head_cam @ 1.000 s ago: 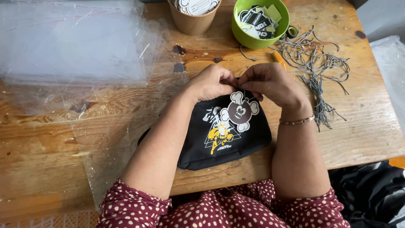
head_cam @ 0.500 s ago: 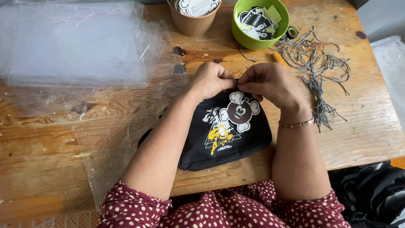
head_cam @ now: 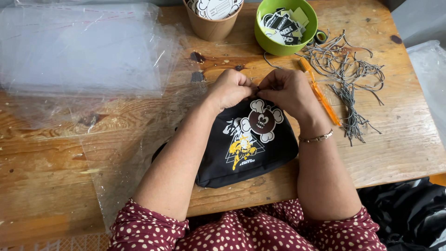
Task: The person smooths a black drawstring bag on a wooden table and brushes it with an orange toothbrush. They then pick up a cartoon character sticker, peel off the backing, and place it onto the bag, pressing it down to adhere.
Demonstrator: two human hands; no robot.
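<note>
A small black fabric pouch [head_cam: 251,148] with a printed cartoon design lies on the wooden table [head_cam: 51,186], partly on a clear plastic sheet. My left hand [head_cam: 230,88] and my right hand [head_cam: 288,90] meet at the pouch's far top edge, fingertips pinched together on it. What the fingers pinch is hidden under the knuckles. A thin bracelet circles my right wrist.
A stack of clear plastic bags [head_cam: 79,51] fills the far left. A tan cup [head_cam: 213,18] and a green bowl [head_cam: 285,23] of printed tags stand at the back. A pile of grey strings [head_cam: 348,74] and an orange pen [head_cam: 320,93] lie on the right.
Both hands stay pinched at the pouch's top edge; only small finger shifts show. The pouch has not moved.
</note>
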